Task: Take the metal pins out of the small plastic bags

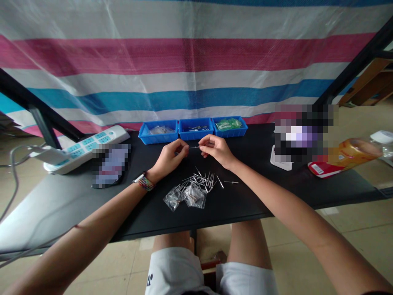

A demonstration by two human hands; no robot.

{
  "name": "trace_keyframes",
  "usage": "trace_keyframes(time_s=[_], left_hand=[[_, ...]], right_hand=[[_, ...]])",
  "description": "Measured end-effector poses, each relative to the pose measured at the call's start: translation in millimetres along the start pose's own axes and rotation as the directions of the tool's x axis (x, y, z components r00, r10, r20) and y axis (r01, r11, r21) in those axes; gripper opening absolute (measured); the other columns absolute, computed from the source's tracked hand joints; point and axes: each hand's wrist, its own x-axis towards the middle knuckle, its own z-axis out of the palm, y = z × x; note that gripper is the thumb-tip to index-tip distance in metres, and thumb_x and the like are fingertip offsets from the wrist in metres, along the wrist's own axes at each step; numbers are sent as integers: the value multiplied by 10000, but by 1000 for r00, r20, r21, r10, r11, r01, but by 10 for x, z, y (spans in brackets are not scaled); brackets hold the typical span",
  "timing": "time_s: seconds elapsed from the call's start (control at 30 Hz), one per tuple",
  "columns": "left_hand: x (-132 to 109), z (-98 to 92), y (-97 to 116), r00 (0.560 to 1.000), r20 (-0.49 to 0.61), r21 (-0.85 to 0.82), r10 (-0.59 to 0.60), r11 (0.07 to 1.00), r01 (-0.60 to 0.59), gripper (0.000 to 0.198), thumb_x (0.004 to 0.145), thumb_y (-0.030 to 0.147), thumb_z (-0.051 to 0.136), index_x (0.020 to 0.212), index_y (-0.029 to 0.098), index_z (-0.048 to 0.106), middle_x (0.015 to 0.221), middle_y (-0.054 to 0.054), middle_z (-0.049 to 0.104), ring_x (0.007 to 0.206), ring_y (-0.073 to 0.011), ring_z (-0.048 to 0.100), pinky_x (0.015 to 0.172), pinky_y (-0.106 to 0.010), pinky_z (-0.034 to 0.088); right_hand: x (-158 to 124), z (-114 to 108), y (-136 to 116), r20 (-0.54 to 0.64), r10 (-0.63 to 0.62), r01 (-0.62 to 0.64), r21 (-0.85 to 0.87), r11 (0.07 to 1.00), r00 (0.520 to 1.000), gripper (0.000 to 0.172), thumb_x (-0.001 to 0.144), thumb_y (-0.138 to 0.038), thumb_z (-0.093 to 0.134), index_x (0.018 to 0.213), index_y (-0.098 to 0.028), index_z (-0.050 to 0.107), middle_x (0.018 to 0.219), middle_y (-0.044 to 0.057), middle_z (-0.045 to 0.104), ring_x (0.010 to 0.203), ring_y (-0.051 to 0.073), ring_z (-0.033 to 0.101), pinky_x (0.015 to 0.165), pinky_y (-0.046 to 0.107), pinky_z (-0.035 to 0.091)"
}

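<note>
Both hands meet over the black table, just in front of the blue bins. A thin metal rivet [194, 147] spans the gap between them. My left hand [174, 156] pinches one end of it, fingers curled. At the other end, my right hand [217, 150] has thumb and fingertips closed on the rivet. Below the hands lies a loose pile of similar rivets [206, 180], with small clear plastic bags [195, 196] at its lower left. Two single rivets lie right of the pile. The middle blue bin [196, 134] holds several rivets.
The left blue bin [159, 137] holds clear bags, the right one [231, 132] green packets. A white power strip [89, 148] and a blurred phone-like item [112, 166] lie left. At right are a white-rimmed item [281, 164], an orange-and-red package [346, 157] and a clear bottle [383, 141].
</note>
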Motion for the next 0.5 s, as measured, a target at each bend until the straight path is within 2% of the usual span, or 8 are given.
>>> trace_keyframes(time_s=[0.2,0.3,0.4,0.5], left_hand=[[1,-3,16,1000,-13,7,-10,1000,10,500,1029,680,567,836,219,597,749,-25,660,692,-183,604,669,-301,481],[5,-11,-8,1000,0,-8,-2,1000,2,525,1048,694,522,827,223,584,745,-29,651,696,-189,608,674,-307,496],[13,-20,-34,1000,24,-27,7,1000,-7,503,1061,667,514,843,220,586,751,-30,649,700,-189,621,674,-302,507],[18,-24,-26,999,37,-22,18,1000,-17,479,1067,627,524,838,212,594,752,-32,648,693,-183,624,665,-294,508]], right_hand=[[-9,23,-7,22,-34,34,-35,999,999,247,737,-357,849,814,-201,673,752,-6,691,677,152,684,626,284,594],[73,13,-26,-74,-75,71,-55,996,994,241,766,-387,826,812,-203,678,734,-3,691,642,147,676,620,284,601],[199,-38,-58,-266,-133,107,-108,988,955,249,826,-398,765,967,-195,733,935,51,770,631,138,686,592,280,593],[248,-125,-93,-296,-204,117,-285,951,933,304,875,-337,694,1132,-195,773,1278,114,759,638,124,675,549,275,553]])
